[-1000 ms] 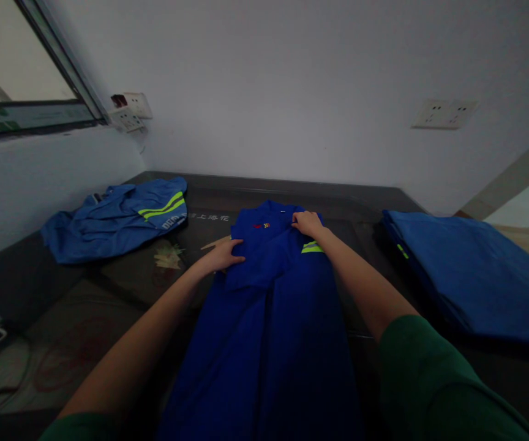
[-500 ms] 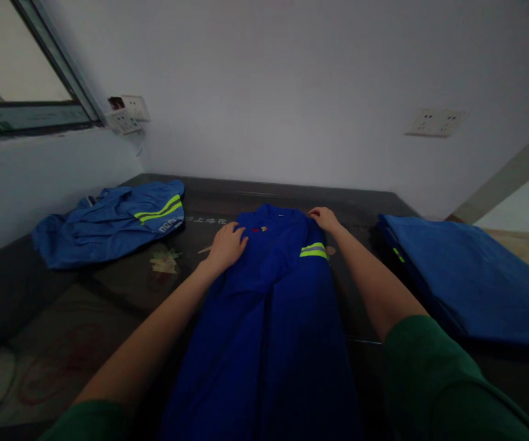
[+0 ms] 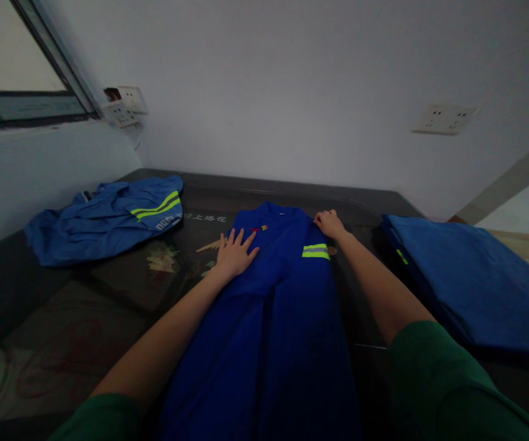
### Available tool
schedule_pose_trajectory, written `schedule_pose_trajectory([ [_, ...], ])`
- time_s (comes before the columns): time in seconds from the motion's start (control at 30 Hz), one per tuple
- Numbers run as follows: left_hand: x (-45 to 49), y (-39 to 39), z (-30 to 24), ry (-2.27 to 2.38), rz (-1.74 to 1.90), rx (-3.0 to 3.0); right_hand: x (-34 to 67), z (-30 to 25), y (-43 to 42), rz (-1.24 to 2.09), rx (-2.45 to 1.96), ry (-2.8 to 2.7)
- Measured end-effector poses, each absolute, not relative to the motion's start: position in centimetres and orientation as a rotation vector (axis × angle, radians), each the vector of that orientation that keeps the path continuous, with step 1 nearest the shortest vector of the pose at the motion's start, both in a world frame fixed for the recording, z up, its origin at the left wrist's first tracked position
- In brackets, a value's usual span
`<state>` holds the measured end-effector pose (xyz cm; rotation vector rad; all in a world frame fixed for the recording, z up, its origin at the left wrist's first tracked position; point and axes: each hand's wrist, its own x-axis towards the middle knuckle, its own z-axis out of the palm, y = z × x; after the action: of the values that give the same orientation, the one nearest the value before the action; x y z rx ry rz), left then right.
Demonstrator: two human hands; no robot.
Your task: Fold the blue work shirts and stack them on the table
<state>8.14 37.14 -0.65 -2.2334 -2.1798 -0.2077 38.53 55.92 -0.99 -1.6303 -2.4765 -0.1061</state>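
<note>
A dark blue work jacket (image 3: 273, 306) with a yellow-green reflective band lies lengthwise on the dark table (image 3: 108, 288) in front of me. My left hand (image 3: 236, 252) rests flat on its left shoulder, fingers spread. My right hand (image 3: 329, 223) is at the jacket's far right corner, fingers curled on the fabric edge. Both forearms reach out over the garment.
A crumpled lighter blue jacket (image 3: 108, 217) with yellow-green stripes lies at the left near the wall. A stack of folded blue garments (image 3: 471, 278) sits at the right. Wall sockets (image 3: 443, 119) are on the back wall, more sockets (image 3: 122, 105) by the window. A cable lies at the near left.
The folded-over top of the jacket has been spread flat. My left hand opened and moved onto the left shoulder; my right hand shifted outward to the far right corner.
</note>
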Motion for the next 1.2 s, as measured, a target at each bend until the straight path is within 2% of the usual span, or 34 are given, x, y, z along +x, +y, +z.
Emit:
schedule_pose_trajectory([
  [0.17,9.0,36.2,1.4,-1.963,-0.389,-2.438,36.6,2.5,51.1,-0.09,-1.329,-2.259],
  [0.3,9.2,33.2,3.1,-1.687,-0.582,-3.016,34.0,5.3,42.8,0.347,-0.797,-2.486],
  [0.4,8.4,30.1,3.5,-1.487,-0.612,-3.237,32.6,5.4,37.2,0.59,-0.547,-2.701],
  [0.6,6.6,26.9,2.4,-1.434,-0.531,-3.32,31.8,4.2,34.3,0.722,-0.626,-2.828],
  [0.83,8.8,25.7,0.4,-1.551,-0.441,-3.004,31.5,7.0,35.8,1.095,-0.583,-2.728],
  [1.07,10.2,24.6,0.2,-1.533,-0.497,-2.825,30.0,6.4,36.9,1.075,-0.593,-2.747],
  [1.2,10.1,23.7,0.9,-1.5,-0.529,-2.768,29.7,4.3,36.6,0.914,-0.714,-2.727],
])
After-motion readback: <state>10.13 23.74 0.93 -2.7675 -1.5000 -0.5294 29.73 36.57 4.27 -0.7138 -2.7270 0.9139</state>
